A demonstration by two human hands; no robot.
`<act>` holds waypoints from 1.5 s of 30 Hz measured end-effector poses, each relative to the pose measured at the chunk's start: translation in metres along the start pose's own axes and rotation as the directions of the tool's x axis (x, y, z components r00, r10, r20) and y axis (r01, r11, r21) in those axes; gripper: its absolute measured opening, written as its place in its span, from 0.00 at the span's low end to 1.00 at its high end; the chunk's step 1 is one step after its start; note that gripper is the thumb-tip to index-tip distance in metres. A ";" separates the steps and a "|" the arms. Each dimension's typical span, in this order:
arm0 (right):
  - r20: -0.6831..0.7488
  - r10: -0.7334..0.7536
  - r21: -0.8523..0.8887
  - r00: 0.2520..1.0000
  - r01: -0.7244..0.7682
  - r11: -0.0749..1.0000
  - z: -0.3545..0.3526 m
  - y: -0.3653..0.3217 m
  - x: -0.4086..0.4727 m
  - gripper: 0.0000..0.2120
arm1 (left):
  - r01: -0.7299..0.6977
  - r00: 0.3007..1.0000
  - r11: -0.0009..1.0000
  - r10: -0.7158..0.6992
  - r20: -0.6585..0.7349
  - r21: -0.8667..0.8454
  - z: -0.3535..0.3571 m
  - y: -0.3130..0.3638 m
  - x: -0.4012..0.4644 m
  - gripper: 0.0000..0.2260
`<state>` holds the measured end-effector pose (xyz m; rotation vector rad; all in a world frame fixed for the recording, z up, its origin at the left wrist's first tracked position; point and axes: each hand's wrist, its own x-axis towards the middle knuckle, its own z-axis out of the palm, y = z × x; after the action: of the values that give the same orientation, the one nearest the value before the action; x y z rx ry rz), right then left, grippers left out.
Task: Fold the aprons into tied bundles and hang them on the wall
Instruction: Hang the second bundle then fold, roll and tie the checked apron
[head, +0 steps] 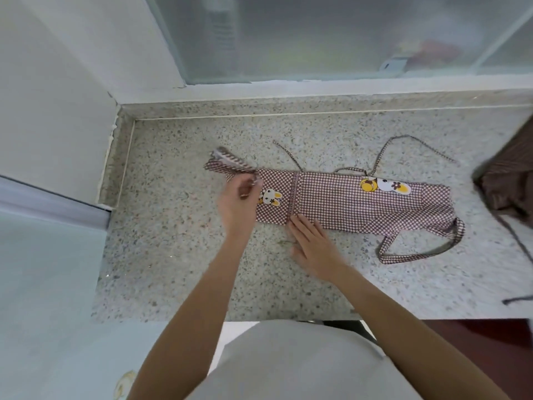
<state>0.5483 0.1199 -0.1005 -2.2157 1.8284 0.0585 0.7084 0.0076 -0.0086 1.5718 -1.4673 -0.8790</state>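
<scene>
A brown-and-white checked apron (343,200) with rabbit pictures lies folded into a long narrow strip across the speckled stone counter (178,226). Its thin ties (415,140) trail toward the window, and its neck loop (418,246) curls near the right end. My left hand (239,200) is closed on the strip's left end, which is lifted and blurred. My right hand (313,243) lies flat with fingertips pressing the strip's near edge at the lace band.
A dark brown striped cloth (510,186) is heaped at the counter's right edge, with a dark strap (519,298) trailing toward the front. A frosted window (331,36) runs behind the counter. A white wall (49,96) closes the left side.
</scene>
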 end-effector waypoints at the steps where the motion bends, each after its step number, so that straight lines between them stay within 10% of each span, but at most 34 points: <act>1: -0.042 0.021 0.027 0.999 -0.020 0.999 -0.004 0.004 -0.001 0.27 | -0.088 0.995 0.996 0.088 0.049 0.001 0.019 0.009 -0.009 0.07; 7: -0.231 0.486 0.304 0.843 -0.412 0.859 -0.028 0.084 -0.049 0.18 | -0.425 0.856 0.904 0.380 0.351 0.057 0.131 0.039 -0.059 0.05; 15: -0.073 0.670 0.438 0.739 -0.580 0.687 -0.043 0.135 -0.065 0.21 | -0.385 0.678 0.868 0.035 0.734 0.314 0.177 0.007 -0.085 0.15; 20: 0.021 0.617 0.369 0.787 -0.580 0.726 -0.045 0.128 -0.038 0.24 | -0.375 0.875 0.868 0.215 0.434 0.327 0.123 -0.005 -0.080 0.19; 22: 0.058 0.628 0.293 0.776 -0.615 0.732 -0.044 0.125 -0.027 0.27 | -0.177 0.962 0.863 0.050 0.269 0.473 0.095 -0.021 -0.075 0.27; 26: 0.054 0.679 0.188 0.732 -0.676 0.713 -0.047 0.117 -0.012 0.28 | 0.199 0.912 0.773 -0.371 0.175 0.602 0.067 -0.047 -0.061 0.33; 33: 0.089 0.714 0.153 0.694 -0.718 0.679 -0.046 0.114 0.003 0.20 | 0.387 0.873 0.919 -0.389 0.295 0.068 0.068 -0.031 -0.051 0.27; 41: -0.031 0.730 0.468 0.683 -0.636 0.614 -0.052 0.127 -0.012 0.15 | 0.400 0.916 0.905 -0.390 0.091 -0.144 0.097 -0.014 -0.059 0.28; 45: -0.081 0.828 0.505 0.554 -0.694 0.513 -0.064 0.160 -0.045 0.16 | -0.017 0.983 0.979 -0.021 0.184 0.205 0.099 -0.026 -0.059 0.23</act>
<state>0.3750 0.1216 -0.0584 -0.9891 2.5731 -0.5063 0.6264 0.0577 -0.0776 1.6777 -1.7364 -0.9187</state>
